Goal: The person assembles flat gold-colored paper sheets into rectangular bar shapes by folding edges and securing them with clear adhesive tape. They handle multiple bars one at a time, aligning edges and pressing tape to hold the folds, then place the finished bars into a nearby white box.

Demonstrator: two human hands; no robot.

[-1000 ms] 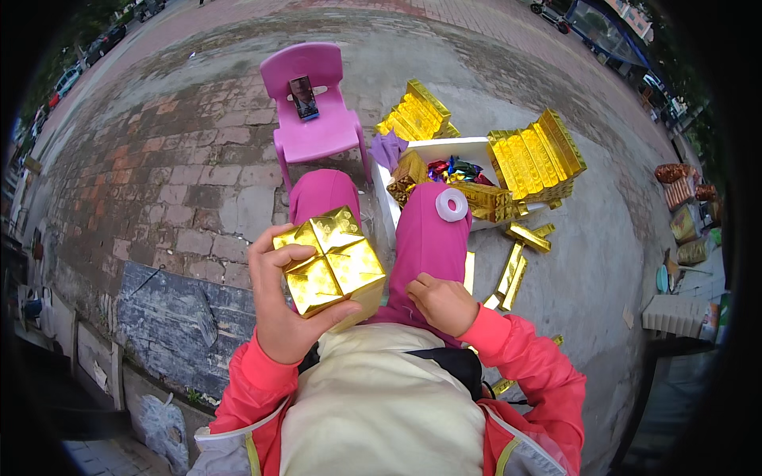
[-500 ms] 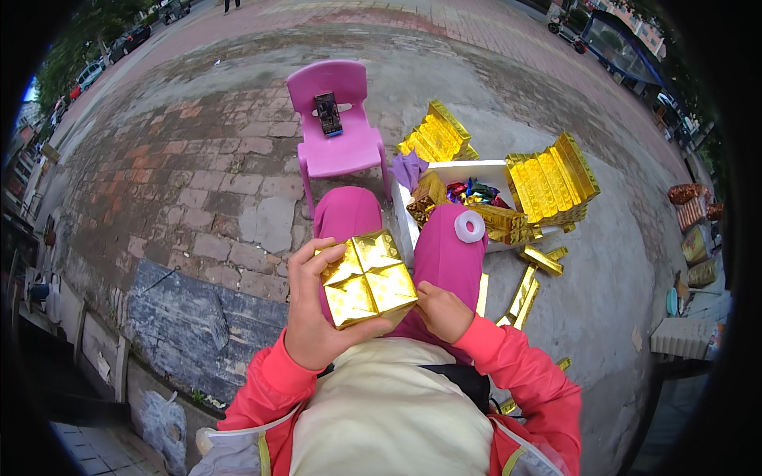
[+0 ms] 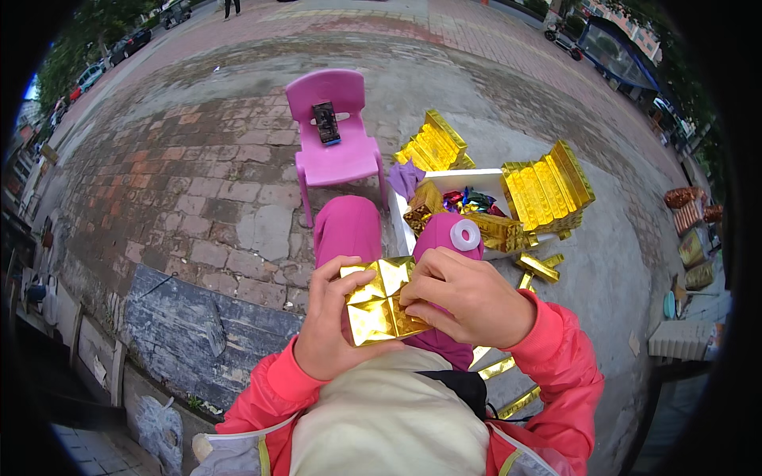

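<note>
A shiny gold foil block (image 3: 375,308), its top face divided into four folded squares, is held over my lap. My left hand (image 3: 319,324) grips it from the left, fingers along the far edge and thumb along the near edge. Curled over its right part is my right hand (image 3: 470,300), fingertips pressed against the foil and hiding that side. A white ring, like a tape roll (image 3: 456,236), lies on my right knee, just beyond the right hand.
Ahead stands a pink plastic chair (image 3: 337,165) with a dark, phone-like object (image 3: 325,124). A white box (image 3: 401,226) holds colourful foil pieces (image 3: 476,200) and purple cloth (image 3: 406,179). Gold foil stacks (image 3: 546,189) flank it. Loose gold bars (image 3: 540,268) lie right; a dark board (image 3: 194,333) lies left.
My right hand has come up from the block's lower right corner onto its top right part. The block has shifted slightly right and nearer, still in my left hand.
</note>
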